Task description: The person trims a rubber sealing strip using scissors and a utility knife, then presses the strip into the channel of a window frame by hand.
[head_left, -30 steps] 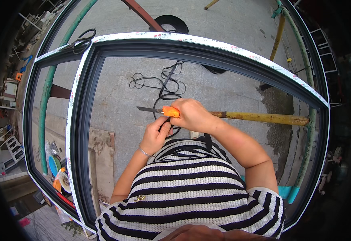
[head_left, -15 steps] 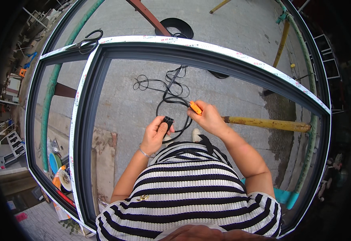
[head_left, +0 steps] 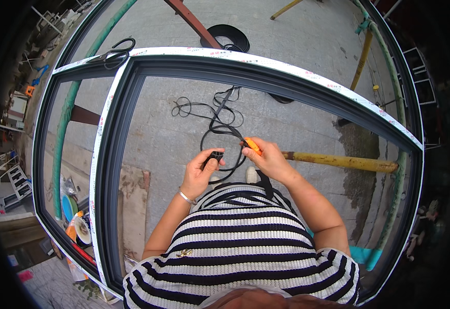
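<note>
In my left hand (head_left: 198, 174) I hold a short black piece with a hollow-looking end (head_left: 215, 157), fingers and thumb closed round it. My right hand (head_left: 269, 159) grips an orange utility knife (head_left: 253, 146) that points up and left; its blade does not show clearly. The hands are a small gap apart, in front of my striped top. Long black rubber strip (head_left: 208, 133) lies looped on the ground beneath and beyond them. Around me runs a dark window frame (head_left: 112, 206) with white protective film on its faces.
Black-handled scissors (head_left: 116, 55) lie on the frame's upper left corner. A coil of black strip (head_left: 237, 36) sits on the ground beyond the frame, by a red-brown bar (head_left: 191, 21). Yellow (head_left: 343, 161) and green (head_left: 63, 139) pipes run beneath the frame. A white spool (head_left: 83, 229) is at lower left.
The black piece has tipped over in my left hand. My right hand and the orange utility knife have shifted slightly down and to the right.
</note>
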### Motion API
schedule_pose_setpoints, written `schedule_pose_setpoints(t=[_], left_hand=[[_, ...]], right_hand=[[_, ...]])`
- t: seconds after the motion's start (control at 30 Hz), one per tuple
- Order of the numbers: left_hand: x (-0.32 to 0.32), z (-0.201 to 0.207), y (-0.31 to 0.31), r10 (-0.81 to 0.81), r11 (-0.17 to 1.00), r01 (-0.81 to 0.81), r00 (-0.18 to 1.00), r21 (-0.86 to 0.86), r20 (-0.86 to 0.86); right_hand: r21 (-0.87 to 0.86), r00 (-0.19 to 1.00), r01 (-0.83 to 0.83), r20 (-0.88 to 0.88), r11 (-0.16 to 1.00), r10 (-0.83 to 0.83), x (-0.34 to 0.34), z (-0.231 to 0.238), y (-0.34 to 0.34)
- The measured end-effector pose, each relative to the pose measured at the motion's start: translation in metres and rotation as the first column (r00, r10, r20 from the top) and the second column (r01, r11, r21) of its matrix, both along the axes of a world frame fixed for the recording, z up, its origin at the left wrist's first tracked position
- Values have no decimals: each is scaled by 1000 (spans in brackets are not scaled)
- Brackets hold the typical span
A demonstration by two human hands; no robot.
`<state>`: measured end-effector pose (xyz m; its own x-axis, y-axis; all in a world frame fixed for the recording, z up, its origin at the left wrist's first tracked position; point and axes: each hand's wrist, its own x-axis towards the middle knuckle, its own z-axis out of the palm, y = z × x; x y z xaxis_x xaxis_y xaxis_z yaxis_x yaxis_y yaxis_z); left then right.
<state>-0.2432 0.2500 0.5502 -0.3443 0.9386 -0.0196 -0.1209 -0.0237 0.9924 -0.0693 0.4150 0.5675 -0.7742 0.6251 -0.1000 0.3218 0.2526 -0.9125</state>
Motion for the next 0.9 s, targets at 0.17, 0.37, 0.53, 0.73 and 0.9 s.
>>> schedule_pose_setpoints(t=[0.17,0.37,0.53,0.73,0.9], left_hand=[[3,4,1,36,998,-37,999,-50,-10],[5,0,4,45,997,-55,979,-46,-198],[10,10,9,81,997,-78,903,23,-421],[12,13,7,67,996,-87,854,-14,-516],[10,8,8,68,998,-51,829,46,-556]], right_hand=[[-9,996,-55,73,998,56,0,5,0],[26,990,18,-143,999,-14,-13,13,-16],[203,973,-35,-215,979,80,-25,16,-25],[295,983,-16,-172,955,70,-27,19,-29],[273,974,-162,-112,948,199,-28,26,-14]])
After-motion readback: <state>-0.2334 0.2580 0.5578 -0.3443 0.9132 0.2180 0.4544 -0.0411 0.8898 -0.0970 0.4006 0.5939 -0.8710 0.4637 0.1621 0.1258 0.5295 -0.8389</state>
